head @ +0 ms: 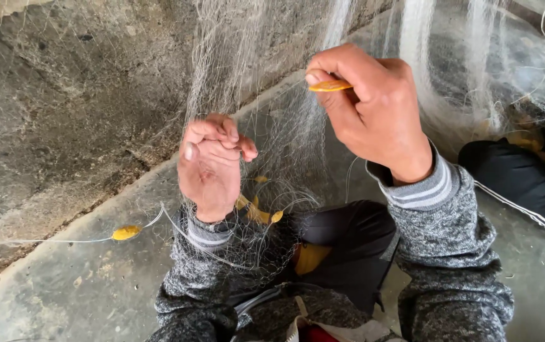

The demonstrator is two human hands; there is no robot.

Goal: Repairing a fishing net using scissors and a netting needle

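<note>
Net (266,76) hangs in front of wall (63,95), draping down onto lap. Left hand (209,164) sits in the mesh, lower & left of right hand (374,107), which holds needle (329,85) up top. Float (125,232) lies on floor (82,278), far left. Another person's leg (513,177), prob., at right.

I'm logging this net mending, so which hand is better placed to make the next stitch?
Probably the right hand: it pinches the yellow netting needle against the fishing net. The left hand is clenched on gathered mesh, holding it taut.
</note>
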